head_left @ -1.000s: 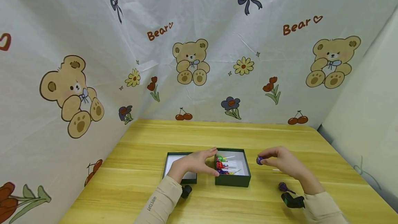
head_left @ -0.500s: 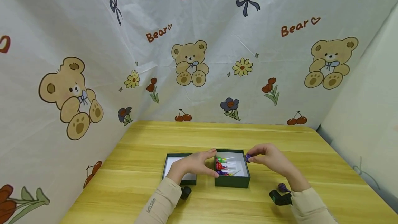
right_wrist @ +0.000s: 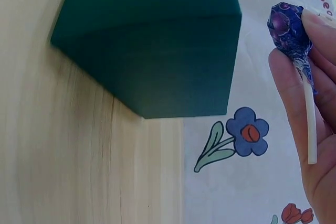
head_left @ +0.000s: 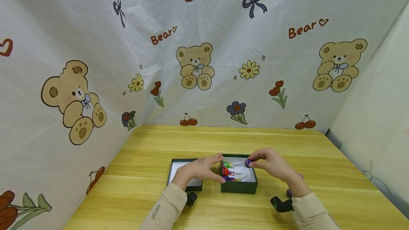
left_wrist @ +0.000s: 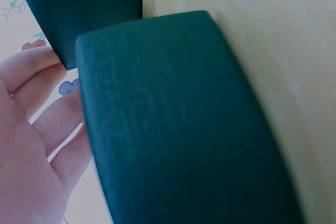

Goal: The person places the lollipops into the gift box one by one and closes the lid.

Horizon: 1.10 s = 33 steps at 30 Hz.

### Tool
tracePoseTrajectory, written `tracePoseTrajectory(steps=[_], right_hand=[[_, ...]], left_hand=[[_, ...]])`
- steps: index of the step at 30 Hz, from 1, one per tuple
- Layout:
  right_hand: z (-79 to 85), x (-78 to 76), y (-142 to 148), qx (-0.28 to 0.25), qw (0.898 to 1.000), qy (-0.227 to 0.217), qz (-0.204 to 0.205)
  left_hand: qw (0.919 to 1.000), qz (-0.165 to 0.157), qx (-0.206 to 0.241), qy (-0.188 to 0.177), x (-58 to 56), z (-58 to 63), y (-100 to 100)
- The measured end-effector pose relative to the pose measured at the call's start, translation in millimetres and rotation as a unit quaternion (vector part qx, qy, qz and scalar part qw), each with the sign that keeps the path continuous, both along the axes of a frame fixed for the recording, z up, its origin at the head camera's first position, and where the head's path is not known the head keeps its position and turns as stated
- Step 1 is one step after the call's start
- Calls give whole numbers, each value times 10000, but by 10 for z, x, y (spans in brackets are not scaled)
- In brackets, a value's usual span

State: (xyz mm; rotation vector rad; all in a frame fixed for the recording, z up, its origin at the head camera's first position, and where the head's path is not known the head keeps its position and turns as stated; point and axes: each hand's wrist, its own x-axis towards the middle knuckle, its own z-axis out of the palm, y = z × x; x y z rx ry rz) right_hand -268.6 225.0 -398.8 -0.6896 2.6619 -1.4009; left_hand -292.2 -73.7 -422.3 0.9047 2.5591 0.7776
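Note:
My right hand (head_left: 268, 162) pinches a purple-wrapped lollipop (head_left: 247, 163) by its head, over the right part of a dark green box (head_left: 239, 187). In the right wrist view, the white stick of the lollipop (right_wrist: 289, 27) lies along the fingers. Inside the box, a green lollipop (head_left: 227, 165), a red lollipop (head_left: 225, 171) and purple ones (head_left: 227, 178) lie along the left wall, sticks to the right. My left hand (head_left: 199, 168) is spread at the box's left side, thumb near the front corner and fingers near the back one, holding nothing.
A second shallow green tray with a white inside (head_left: 193, 188) sits left of the box, partly under my left forearm. A purple lollipop (head_left: 289, 193) lies by my right wrist, mostly hidden; a purple bit (head_left: 301, 176) shows behind the wrist. A bear-print cloth hangs behind the table.
My right hand has carried the purple lollipop leftward, from the table right of the box to over its interior. The left hand has stayed at the box's left side.

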Motion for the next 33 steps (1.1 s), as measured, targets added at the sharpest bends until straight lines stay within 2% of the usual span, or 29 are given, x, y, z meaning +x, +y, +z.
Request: tracePoseTrajectory(steps=[12, 21, 27, 33], right_hand=[[-56, -33, -201, -83, 9997, -43, 209], [-21, -20, -304, 8, 9991, 151, 384], [-17, -5, -370, -205, 9978, 37, 637], [-92, -22, -440, -247, 9969, -53, 740]], left_hand=[[10000, 70, -3, -67, 4, -3, 9], [10000, 68, 6, -47, -7, -14, 3], [9999, 65, 53, -100, -14, -10, 3], [9999, 63, 61, -116, -14, -6, 0]])
